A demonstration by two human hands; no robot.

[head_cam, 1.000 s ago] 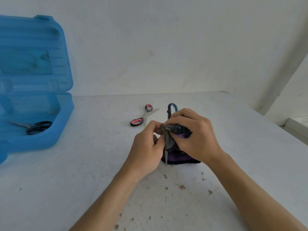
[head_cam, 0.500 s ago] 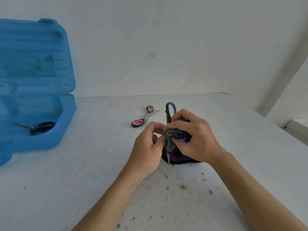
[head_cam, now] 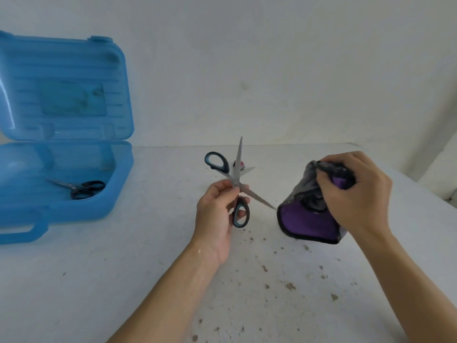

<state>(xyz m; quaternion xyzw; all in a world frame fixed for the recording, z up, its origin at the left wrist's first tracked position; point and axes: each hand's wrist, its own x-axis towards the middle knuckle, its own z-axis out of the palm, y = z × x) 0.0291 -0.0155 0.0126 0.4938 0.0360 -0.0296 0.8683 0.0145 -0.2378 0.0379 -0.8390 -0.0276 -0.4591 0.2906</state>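
Scissors [head_cam: 238, 164], blades splayed, sit pinched at their pivot by the left hand [head_cam: 217, 219]; the right hand [head_cam: 353, 194] clutches the pouch [head_cam: 306, 224] by its bunched top.

This is probably a plain workroom or a spare corner of a home, though the narrow view leaves that unsure. A bare white plastered wall [head_cam: 272, 70] rises behind a rough white desk [head_cam: 148, 280] flecked with brown spots. On its left stands an open translucent blue plastic tool case [head_cam: 61, 215] with small black-handled scissors [head_cam: 81, 189] inside. Steel scissors with black-and-blue handle loops [head_cam: 238, 157] are also at hand.
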